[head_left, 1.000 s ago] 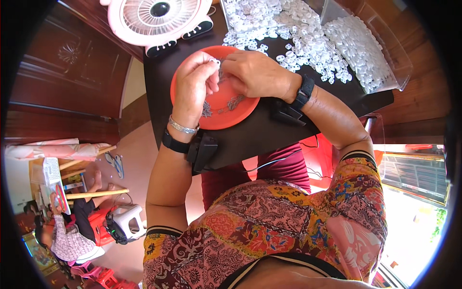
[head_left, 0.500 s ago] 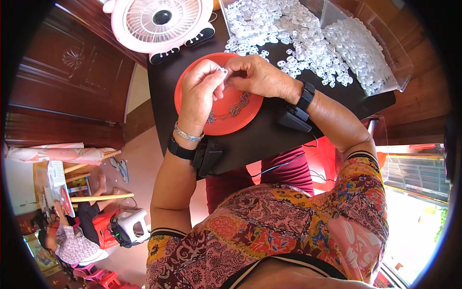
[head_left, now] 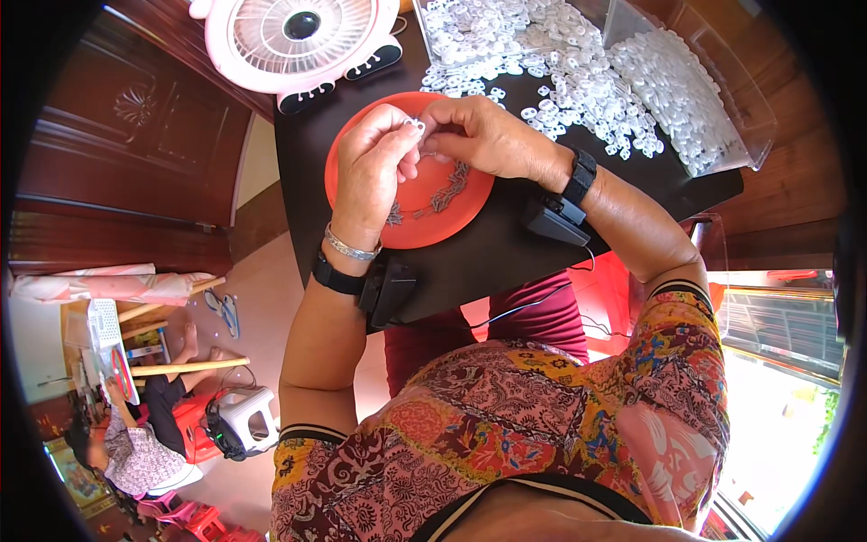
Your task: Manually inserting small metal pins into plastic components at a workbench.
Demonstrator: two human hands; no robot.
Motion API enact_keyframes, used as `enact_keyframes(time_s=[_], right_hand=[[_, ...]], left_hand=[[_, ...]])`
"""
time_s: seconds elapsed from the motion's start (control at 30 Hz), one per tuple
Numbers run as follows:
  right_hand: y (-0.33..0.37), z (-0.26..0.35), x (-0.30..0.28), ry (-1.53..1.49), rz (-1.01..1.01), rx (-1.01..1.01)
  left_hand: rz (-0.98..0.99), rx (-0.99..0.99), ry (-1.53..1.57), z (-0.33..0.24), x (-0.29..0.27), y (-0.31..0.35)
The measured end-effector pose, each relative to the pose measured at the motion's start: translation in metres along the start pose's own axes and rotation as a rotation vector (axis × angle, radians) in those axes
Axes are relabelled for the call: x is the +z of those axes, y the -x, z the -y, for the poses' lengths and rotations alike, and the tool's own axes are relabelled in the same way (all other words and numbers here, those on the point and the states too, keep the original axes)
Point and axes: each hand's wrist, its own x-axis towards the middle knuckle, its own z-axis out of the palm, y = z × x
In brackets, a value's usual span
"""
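Note:
Between thumb and fingers, my left hand (head_left: 372, 167) pinches a small white plastic piece with holes (head_left: 414, 125). My right hand (head_left: 488, 137) meets it from the right, its fingertips pressed together close to the piece. What those right fingertips hold, if anything, is too small and hidden to name. Both hands are above a round orange-red plate (head_left: 424, 233). Lying in the plate are many small grey screw-like pins (head_left: 449, 190), partly covered by my hands.
A heap of white plastic pieces (head_left: 578, 81) spreads over the dark table (head_left: 452, 282), spilling from clear bins (head_left: 754, 135) at the back right. A pink-and-white fan (head_left: 302, 45) stands at the back left. Farther left, another person (head_left: 149, 452) sits at separate work.
Both hands stay together over the plate, with the white piece still in my left fingers. My right fingers have shifted slightly, and the whole view has moved a little.

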Motion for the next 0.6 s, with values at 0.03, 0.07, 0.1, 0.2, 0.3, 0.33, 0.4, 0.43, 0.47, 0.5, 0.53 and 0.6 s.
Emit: enact_keyframes(time_s=[0.03,0.07,0.1,0.2,0.3,0.33,0.4,0.43,0.47,0.5,0.53,0.6], right_hand=[[0.0,-0.001,0.0,0.0,-0.001,0.001],[-0.001,-0.003,0.001,-0.033,-0.053,-0.036],[-0.002,-0.005,0.002,-0.067,-0.105,-0.073],[-0.001,-0.001,-0.005,-0.015,-0.148,-0.084],[0.0,0.001,-0.004,-0.019,-0.13,-0.089],[0.001,0.003,-0.003,-0.018,-0.132,-0.088],[0.002,0.008,0.0,-0.085,-0.128,-0.043],[0.001,0.006,0.0,-0.087,-0.128,-0.044],[0.0,0.003,0.001,-0.065,-0.15,-0.08],[-0.001,0.0,0.001,-0.044,-0.172,-0.116],[-0.002,-0.002,0.001,-0.044,-0.173,-0.117],[-0.003,-0.004,0.001,-0.262,-0.182,-0.182]], left_hand=[[0.001,0.0,0.002,0.0,0.0,0.0],[0.0,-0.001,0.001,0.0,0.0,0.0],[0.004,-0.001,-0.001,0.0,0.0,0.0],[0.007,0.002,-0.006,0.0,-0.001,0.001],[0.01,0.006,-0.009,0.0,0.0,0.001],[0.011,0.007,-0.011,0.001,0.001,0.0],[0.019,0.005,-0.013,0.001,-0.001,0.0],[0.026,0.003,-0.015,0.001,-0.001,0.0],[0.027,0.003,-0.016,0.002,-0.001,0.0],[0.012,-0.015,0.017,0.003,0.0,0.0],[-0.003,-0.032,0.049,0.004,0.001,-0.001],[0.001,-0.06,0.124,0.004,0.003,-0.002]])
